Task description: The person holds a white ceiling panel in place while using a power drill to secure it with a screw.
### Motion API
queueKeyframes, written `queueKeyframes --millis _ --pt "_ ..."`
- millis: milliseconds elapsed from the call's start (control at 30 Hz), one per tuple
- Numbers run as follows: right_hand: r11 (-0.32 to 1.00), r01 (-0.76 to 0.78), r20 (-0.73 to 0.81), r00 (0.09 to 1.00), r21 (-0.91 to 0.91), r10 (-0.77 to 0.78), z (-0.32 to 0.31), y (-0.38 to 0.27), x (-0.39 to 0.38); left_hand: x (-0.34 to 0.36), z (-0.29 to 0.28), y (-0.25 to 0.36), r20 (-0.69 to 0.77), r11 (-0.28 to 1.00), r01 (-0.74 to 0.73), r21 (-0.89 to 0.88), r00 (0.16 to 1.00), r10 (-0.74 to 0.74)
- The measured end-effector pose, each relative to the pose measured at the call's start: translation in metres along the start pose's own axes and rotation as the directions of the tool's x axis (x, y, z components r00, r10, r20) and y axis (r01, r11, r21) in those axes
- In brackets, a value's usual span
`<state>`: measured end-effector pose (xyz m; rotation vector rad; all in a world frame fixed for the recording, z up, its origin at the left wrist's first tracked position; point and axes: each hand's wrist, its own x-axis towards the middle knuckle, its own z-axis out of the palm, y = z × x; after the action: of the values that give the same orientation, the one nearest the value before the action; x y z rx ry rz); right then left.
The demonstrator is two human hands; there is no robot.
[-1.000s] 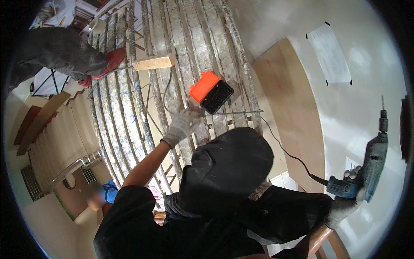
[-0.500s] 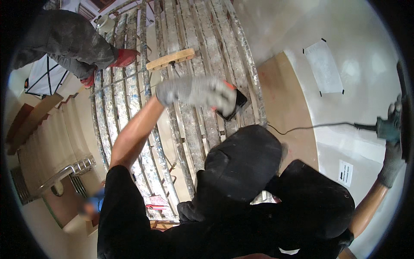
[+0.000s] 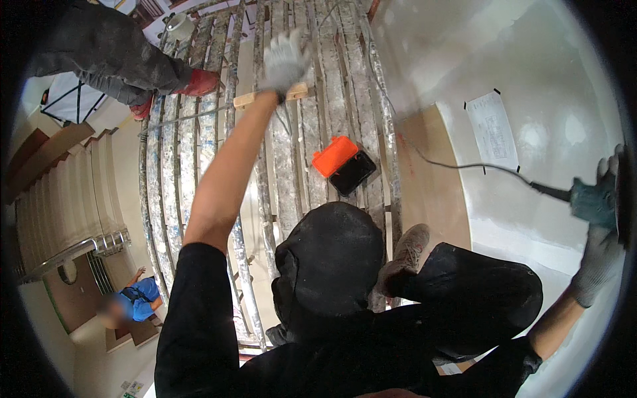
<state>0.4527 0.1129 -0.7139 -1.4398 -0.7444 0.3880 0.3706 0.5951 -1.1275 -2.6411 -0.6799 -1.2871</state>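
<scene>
Case (image 3: 345,167), orange and black, lies opened out on the slatted platform (image 3: 292,189), no longer covered by the left hand (image 3: 286,61), which is now farther forward, fingers spread, over the wooden bar (image 3: 296,92). The right hand (image 3: 599,247) grips the drill (image 3: 588,201), cut off by the view's rim. Count: one case, one bar, one drill, two red shoes (image 3: 199,83). Bare slats separate case and bar; the case sits near the platform's right edge.

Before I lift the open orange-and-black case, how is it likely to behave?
The case looks like moulded plastic with crisp edges, so it's probably stiff. Its orange half and black half lie splayed open, so lifting one may swing the other. Lying flat across the slats, it seems unlikely to roll.
</scene>
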Motion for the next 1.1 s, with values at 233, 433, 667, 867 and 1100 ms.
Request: queueKeyframes --millis 233,433,667,867,1100 --pt "0.964 -0.165 -0.061 0.986 -0.207 0.156 -0.048 0.056 -0.036 -0.150 -0.069 0.150 0.679 0.854 0.075 -0.514 0.645 0.351" --pt "0.950 -0.304 -0.135 0.947 -0.074 0.293 -0.075 0.064 -0.031 -0.204 -0.061 0.202 0.818 0.896 -0.232 -0.378 0.369 0.441" --pt "0.973 -0.191 -0.059 0.981 -0.127 0.185 -0.076 0.072 -0.023 -0.221 -0.039 0.205 0.809 0.877 -0.334 -0.347 0.367 0.460" --pt "0.956 -0.294 -0.128 0.948 -0.010 0.291 -0.088 0.073 -0.029 -0.216 -0.042 0.207 0.787 0.875 -0.324 -0.360 0.399 0.471" --pt "0.943 -0.321 -0.257 0.922 -0.091 0.289 -0.068 0.087 -0.017 -0.197 -0.072 0.199 0.829 0.951 -0.118 -0.285 0.467 0.307"
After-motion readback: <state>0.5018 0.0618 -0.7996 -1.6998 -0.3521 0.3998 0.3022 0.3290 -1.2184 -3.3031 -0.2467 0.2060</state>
